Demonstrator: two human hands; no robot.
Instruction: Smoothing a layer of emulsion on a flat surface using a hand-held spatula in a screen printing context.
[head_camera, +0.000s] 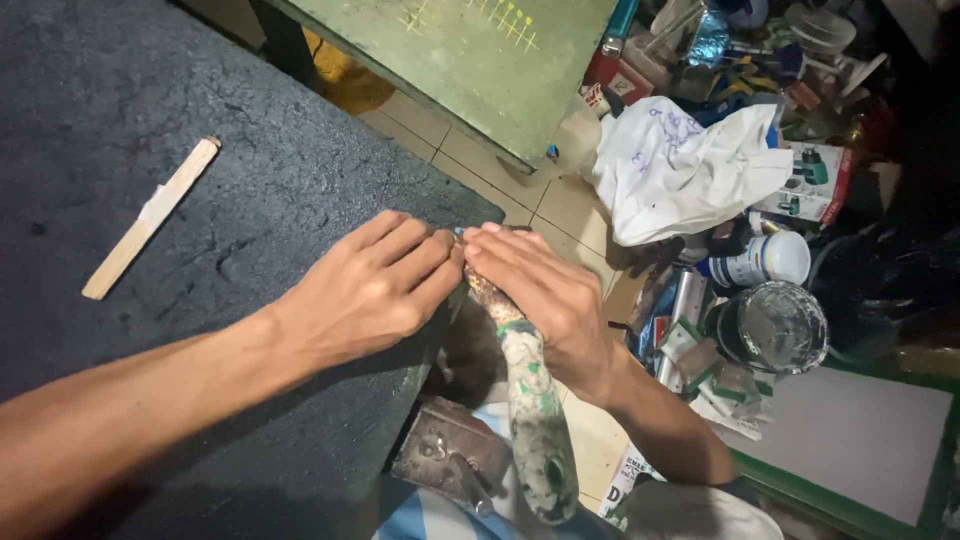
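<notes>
Hands meet at mid-frame over the dark surface (200, 120) edge; the left hand (375, 285) lies flat, fingers together, holding nothing visible; the right hand (545, 295) is closed around a paint-caked tool handle (535, 400) whose tip is hidden beneath the fingers; a wooden stick (150, 217) lies well apart, upper left; a paint can (775, 325) sits at right.
</notes>
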